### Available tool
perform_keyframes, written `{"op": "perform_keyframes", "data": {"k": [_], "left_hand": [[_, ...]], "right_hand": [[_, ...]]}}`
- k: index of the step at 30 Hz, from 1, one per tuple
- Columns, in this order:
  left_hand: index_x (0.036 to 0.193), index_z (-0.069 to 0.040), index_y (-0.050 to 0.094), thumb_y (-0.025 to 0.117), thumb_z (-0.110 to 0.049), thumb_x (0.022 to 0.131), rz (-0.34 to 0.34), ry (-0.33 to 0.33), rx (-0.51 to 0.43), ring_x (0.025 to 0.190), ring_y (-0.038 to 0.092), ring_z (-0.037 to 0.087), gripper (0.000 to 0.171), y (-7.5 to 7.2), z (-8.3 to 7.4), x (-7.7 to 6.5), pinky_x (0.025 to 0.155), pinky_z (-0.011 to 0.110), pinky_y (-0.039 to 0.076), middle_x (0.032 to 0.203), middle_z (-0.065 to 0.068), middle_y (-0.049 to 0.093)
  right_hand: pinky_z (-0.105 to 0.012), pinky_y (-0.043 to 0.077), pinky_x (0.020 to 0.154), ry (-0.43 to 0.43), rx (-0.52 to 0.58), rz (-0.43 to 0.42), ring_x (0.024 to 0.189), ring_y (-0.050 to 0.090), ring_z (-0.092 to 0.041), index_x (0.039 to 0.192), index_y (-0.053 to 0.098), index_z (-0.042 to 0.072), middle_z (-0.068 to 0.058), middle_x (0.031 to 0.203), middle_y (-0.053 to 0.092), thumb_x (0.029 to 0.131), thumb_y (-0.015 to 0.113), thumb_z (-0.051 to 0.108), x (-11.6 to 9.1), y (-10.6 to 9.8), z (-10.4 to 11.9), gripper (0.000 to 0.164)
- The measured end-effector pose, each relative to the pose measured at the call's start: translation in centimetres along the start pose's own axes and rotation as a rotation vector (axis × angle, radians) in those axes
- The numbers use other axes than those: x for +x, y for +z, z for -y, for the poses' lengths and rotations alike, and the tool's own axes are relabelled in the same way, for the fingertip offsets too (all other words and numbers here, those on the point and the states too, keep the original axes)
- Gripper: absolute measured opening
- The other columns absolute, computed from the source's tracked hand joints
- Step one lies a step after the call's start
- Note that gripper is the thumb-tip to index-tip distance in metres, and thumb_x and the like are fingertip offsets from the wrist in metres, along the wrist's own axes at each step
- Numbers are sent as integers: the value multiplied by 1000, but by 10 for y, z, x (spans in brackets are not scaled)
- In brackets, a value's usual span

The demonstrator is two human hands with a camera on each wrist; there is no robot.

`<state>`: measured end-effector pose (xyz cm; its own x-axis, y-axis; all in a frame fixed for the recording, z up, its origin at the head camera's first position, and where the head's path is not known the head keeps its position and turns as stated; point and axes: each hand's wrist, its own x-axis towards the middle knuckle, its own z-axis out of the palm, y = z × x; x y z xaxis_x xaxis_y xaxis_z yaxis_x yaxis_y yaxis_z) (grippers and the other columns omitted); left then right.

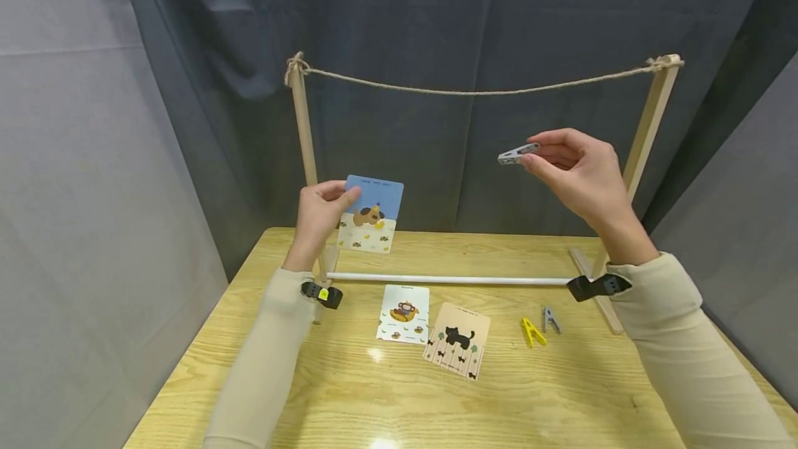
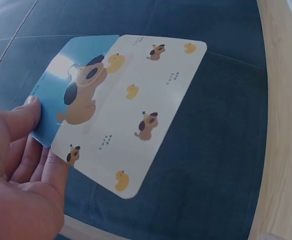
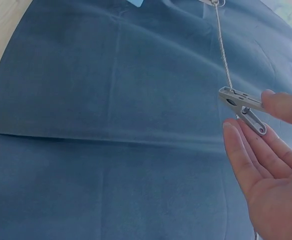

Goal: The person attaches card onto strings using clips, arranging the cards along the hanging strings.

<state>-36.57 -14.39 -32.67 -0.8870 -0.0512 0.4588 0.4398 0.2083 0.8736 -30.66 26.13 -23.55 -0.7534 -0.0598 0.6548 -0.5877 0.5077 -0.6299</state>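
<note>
My left hand [image 1: 321,217] pinches a card [image 1: 369,215] by its left edge, thumb in front and fingers behind. The card has a blue top and a cream lower part, with a brown puppy and yellow ducks, seen close in the left wrist view. It is held up in the air beside the frame's left post. In my right hand [image 1: 576,168] a grey clothespin [image 1: 519,154] is held between thumb and fingers, its nose pointing left. Both hands are below the rope [image 1: 461,93], which sags between two wooden posts.
On the wooden table [image 1: 324,380] lie a white monkey card [image 1: 389,329] and a peach card with a black cat [image 1: 461,328]. A yellow clothespin [image 1: 532,332] and another grey clothespin [image 1: 551,319] lie to the right. A white rod [image 1: 449,279] joins the posts low down.
</note>
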Motion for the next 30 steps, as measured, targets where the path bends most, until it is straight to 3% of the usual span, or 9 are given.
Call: {"op": "perform_keyframes", "data": {"k": [6,12,18,30], "left_hand": [[119,-4,78,82,-31,91,-46,8,-57,113,69,23,39,5,-9,9,95,40,55,121,14,75],[124,-6,75,79,-28,94,-62,6,-107,129,63,24,37,7,-17,16,109,44,48,131,13,70],[126,-6,74,77,-31,96,-83,-23,-111,132,60,23,40,8,-26,23,112,43,46,135,12,68],[125,-3,74,76,-28,97,-125,9,-115,127,64,24,38,13,-37,38,109,41,49,133,15,69]], "right_hand": [[-13,55,78,-30,6,-6,90,73,0,126,72,9,10,103,77,93,80,24,13,6,13,37],[-12,53,77,-93,-60,-30,87,72,1,124,74,15,8,102,77,94,78,26,24,11,27,32],[-11,51,74,-140,-119,-46,82,69,3,123,74,14,-4,105,78,94,79,23,38,19,44,30],[-16,50,68,-190,-145,-26,79,70,-4,116,76,12,-4,102,79,95,78,23,71,33,67,23]]}}
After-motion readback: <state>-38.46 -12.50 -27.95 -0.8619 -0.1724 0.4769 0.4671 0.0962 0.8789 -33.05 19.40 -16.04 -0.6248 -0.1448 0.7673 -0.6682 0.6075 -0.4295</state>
